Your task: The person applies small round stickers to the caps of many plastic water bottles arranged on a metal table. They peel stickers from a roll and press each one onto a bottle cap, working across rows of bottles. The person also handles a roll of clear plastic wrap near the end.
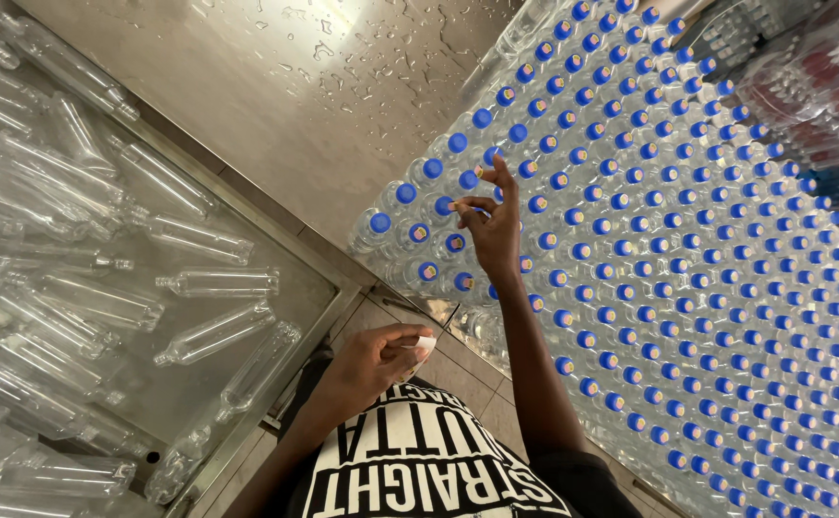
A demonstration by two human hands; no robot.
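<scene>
Hundreds of filled clear bottles with blue caps [688, 240] stand packed in tight rows on the wet steel table [275, 86], and the person's right hand [491, 225] is up among the nearest ones. Its thumb and forefinger are pinched together over the blue cap [444, 205] of one bottle at the near edge of the block, where a small pale dot sits on the cap top; the other fingers fan loosely upward. The left hand [373, 363] hangs back near the body, fingers curled closed on a small white strip or roll [425, 342], too small for me to tell exactly what it is.

By my reading, the step in hand is marking or stickering caps one by one, and several near caps already carry a dot while those along the left edge look plain. The next move would call for a short, fine shift to a neighbouring cap, pressing straight down without tipping the bottle.

Room is tight: the bottles touch each other, so a sideways knock could topple the outer row onto the bare wet steel to the left. Further left, beyond a raised metal rim [247, 201], empty capless bottles [103, 297] lie jumbled in a bin, well apart from both hands
</scene>
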